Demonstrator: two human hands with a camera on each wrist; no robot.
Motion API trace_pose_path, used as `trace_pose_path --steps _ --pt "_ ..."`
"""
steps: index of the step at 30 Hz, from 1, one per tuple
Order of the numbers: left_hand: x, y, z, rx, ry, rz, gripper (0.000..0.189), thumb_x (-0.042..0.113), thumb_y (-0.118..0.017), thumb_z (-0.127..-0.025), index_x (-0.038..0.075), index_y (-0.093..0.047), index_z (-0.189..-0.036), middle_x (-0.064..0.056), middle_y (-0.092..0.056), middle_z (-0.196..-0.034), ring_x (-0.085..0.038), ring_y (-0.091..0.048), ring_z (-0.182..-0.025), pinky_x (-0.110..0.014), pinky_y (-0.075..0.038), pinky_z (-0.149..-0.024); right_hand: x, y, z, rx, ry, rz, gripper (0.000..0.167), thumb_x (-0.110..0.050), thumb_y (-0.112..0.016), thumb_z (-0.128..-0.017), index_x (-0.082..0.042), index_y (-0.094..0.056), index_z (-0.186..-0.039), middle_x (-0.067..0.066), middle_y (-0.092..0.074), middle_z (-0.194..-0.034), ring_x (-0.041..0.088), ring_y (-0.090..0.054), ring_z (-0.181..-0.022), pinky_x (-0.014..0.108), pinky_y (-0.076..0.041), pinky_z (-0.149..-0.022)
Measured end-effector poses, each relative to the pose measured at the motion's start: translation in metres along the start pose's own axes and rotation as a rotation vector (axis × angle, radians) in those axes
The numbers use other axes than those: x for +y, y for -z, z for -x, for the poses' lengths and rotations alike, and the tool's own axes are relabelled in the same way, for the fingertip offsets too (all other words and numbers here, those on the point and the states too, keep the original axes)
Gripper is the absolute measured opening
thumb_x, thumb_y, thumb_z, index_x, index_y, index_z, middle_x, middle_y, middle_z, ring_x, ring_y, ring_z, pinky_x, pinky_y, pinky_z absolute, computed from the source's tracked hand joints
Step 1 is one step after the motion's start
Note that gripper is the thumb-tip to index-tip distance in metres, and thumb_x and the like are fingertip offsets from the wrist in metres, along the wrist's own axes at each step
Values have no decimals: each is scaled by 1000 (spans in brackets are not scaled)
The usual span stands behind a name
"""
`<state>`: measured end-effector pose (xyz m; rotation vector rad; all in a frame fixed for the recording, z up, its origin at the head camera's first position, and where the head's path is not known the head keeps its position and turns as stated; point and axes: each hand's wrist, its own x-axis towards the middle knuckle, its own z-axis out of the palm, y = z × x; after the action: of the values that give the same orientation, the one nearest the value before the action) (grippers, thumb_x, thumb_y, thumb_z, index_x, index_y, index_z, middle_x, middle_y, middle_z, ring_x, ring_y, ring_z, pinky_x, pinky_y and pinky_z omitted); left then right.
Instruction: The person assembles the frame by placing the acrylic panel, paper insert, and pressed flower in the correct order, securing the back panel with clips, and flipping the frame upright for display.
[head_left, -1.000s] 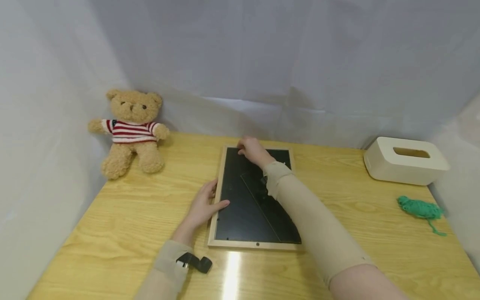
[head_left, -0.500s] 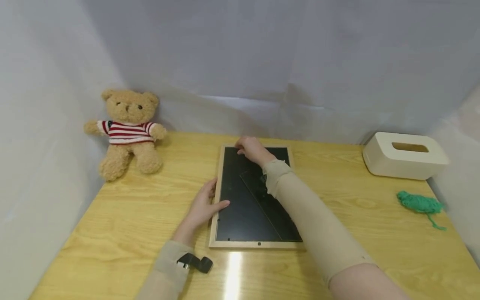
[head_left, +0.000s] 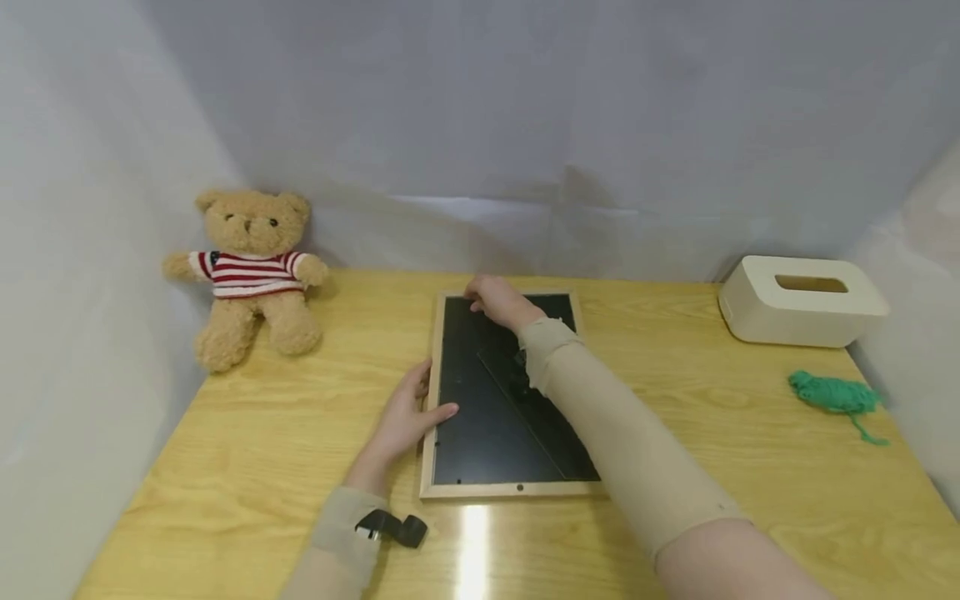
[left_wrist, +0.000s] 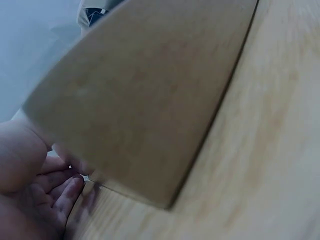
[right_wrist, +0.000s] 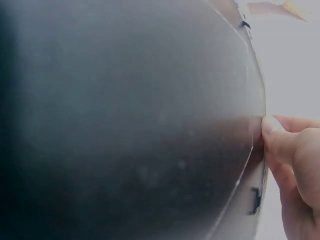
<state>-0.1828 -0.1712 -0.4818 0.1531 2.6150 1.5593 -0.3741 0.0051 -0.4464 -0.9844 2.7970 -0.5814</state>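
Note:
A picture frame (head_left: 480, 491) with a light wooden border lies back side up on the table, showing its black backing (head_left: 480, 442) and a stand flap (head_left: 532, 417). At its left side my left hand (head_left: 401, 417) grips the border, thumb over the top and fingers along the outer edge. My right hand (head_left: 501, 300) reaches across to the far edge near the left corner. Thumb and finger pinch the rim there in the right wrist view, between two small dark tabs (right_wrist: 256, 200). My right forearm hides part of the frame's right side.
A teddy bear (head_left: 251, 275) in a striped top sits at the back left against the curtain. On the right stand a white tissue box (head_left: 806, 304) and, before it, a bundle of green yarn (head_left: 832, 393). The wooden table (head_left: 225, 467) ends at the curtain.
The head view has shifted slightly. Both hands keep their places on the picture frame.

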Motion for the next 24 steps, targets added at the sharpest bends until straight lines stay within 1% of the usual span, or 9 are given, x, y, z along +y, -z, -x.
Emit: trace_pose_path --steps 3,6,8,11,14,17,20,24 --pt "-3 0 0 3 -9 -6 88 24 -76 -83 2 -23 -150 -24 -35 -145 -44 -42 -125 -51 -40 -101 0 2 -3 -28 7 11 29 -9 -63 -92 -4 -65 -121 11 -64 -117 23 -58 -109 31 -48 -91" --pt "-4 0 0 6 -20 -4 88 24 -76 -83 3 -23 -150 -24 -36 -144 -43 -42 -125 -52 -39 -102 0 9 -3 -20 18 10 28 -7 -63 -92 -3 -66 -119 12 -65 -115 24 -60 -107 31 -48 -91" --pt "-4 0 0 6 -15 -4 88 25 -77 -83 4 -24 -150 -23 -37 -144 -42 -43 -125 -51 -39 -102 0 16 1 1 11 -9 28 -5 -62 -92 -2 -65 -119 12 -65 -115 24 -60 -107 32 -49 -91" --pt "-3 0 -1 0 -12 -6 88 25 -77 -82 3 -24 -150 -24 -37 -144 -42 -43 -125 -52 -39 -102 2 30 15 25 2 -38 31 -3 -62 -92 0 -62 -123 14 -63 -118 27 -59 -109 35 -48 -93" --pt "-3 -1 -1 0 -8 1 88 25 -77 -82 3 -25 -149 -24 -36 -145 -42 -43 -125 -52 -38 -102 6 43 38 22 18 -44 37 -8 -64 -91 1 -58 -127 16 -60 -124 29 -56 -113 38 -47 -94" --pt "-3 -1 -1 5 -18 15 86 22 -77 -83 2 -25 -149 -25 -36 -144 -42 -43 -125 -51 -38 -103 15 52 69 10 17 -68 44 -13 -66 -91 3 -55 -130 18 -56 -128 32 -56 -113 41 -47 -95" --pt "-3 0 -1 11 -16 26 83 19 -76 -83 2 -27 -148 -26 -38 -142 -42 -44 -124 -51 -39 -103 26 55 105 5 -56 -161 49 -17 -65 -92 3 -50 -134 20 -52 -133 35 -56 -113 44 -47 -94" --pt "-2 2 -1 25 -10 40 79 16 -74 -85 2 -29 -148 -25 -42 -137 -41 -47 -120 -50 -41 -100 41 50 150 38 -203 -311 55 -22 -60 -96 3 -40 -141 23 -45 -138 38 -53 -113 49 -47 -91"
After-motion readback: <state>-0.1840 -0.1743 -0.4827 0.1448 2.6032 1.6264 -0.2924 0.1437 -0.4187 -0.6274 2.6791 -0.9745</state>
